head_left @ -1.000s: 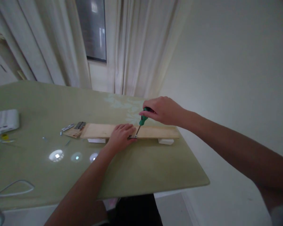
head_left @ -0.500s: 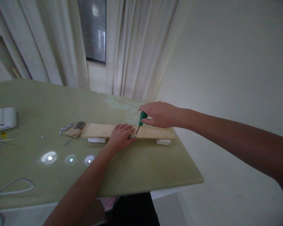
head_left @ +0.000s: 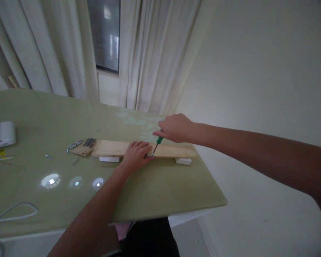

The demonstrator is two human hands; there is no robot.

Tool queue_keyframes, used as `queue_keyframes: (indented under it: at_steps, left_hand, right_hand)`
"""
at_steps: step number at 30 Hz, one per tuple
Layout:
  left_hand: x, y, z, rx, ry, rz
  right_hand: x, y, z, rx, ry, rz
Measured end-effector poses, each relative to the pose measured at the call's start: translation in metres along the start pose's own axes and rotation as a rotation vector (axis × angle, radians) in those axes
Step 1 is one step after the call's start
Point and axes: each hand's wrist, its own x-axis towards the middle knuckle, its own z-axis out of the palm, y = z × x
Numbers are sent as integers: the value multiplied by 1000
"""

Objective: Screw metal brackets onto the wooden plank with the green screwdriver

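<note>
A pale wooden board point(head_left: 173, 151) lies raised on two white blocks, the left block point(head_left: 109, 159) and the right block point(head_left: 183, 161). My left hand point(head_left: 136, 154) is wrapped over the middle of the board, its thumb by a small metal hinge point(head_left: 149, 156) at the near edge. Part of the hinge is hidden under the hand. Closed around the green handle of a screwdriver point(head_left: 159, 140), my right hand point(head_left: 176, 128) is above the board. The screwdriver leans, with its tip down at the hinge; a screw there is too small to make out.
Left of the board, dark hinges point(head_left: 89, 142) and a brown cardboard piece point(head_left: 81, 150) lie by a silver hinge point(head_left: 75, 144). Small screws point(head_left: 48, 156) are scattered nearby. A white device point(head_left: 2, 134) and a white cable point(head_left: 16, 213) occupy the table's left side.
My right hand has rotated on the screwdriver and now covers more of the green handle. My left hand keeps its place on the board. The view has shifted slightly.
</note>
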Motion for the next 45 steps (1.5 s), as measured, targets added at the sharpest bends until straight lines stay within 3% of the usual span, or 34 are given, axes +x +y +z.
queue_keyframes:
  at_steps: [5, 9, 11, 16, 22, 29, 31, 36, 41, 45]
  left_hand:
    - [0, 1, -1, 25, -14, -2]
    - [1, 1, -1, 19, -4, 6]
    - [1, 1, -1, 19, -1, 7]
    - [1, 1, -1, 16, -6, 8]
    - [1, 0, 0, 7, -5, 5]
    - [0, -2, 2, -15, -2, -4]
    - [0, -2, 2, -12, -7, 0]
    - [0, -3, 2, -7, -2, 2]
    - [0, -3, 3, -16, -2, 0]
    - [0, -2, 2, 2, -2, 0]
  right_hand:
    - [2, 1, -1, 84, -40, -126]
    - [3, -4, 1, -13, 54, -7]
    - [2, -4, 0, 3, 28, 9]
    - [-1, -1, -4, 78, -67, -119]
    - [7, -1, 4, -9, 4, 37]
    - [6, 10, 4, 255, -20, -279]
    - [6, 9, 5, 242, -14, -249]
    - [6, 5, 4, 61, -8, 50]
    - [6, 6, -1, 101, -98, -74]
    - [10, 4, 1, 44, -17, 39]
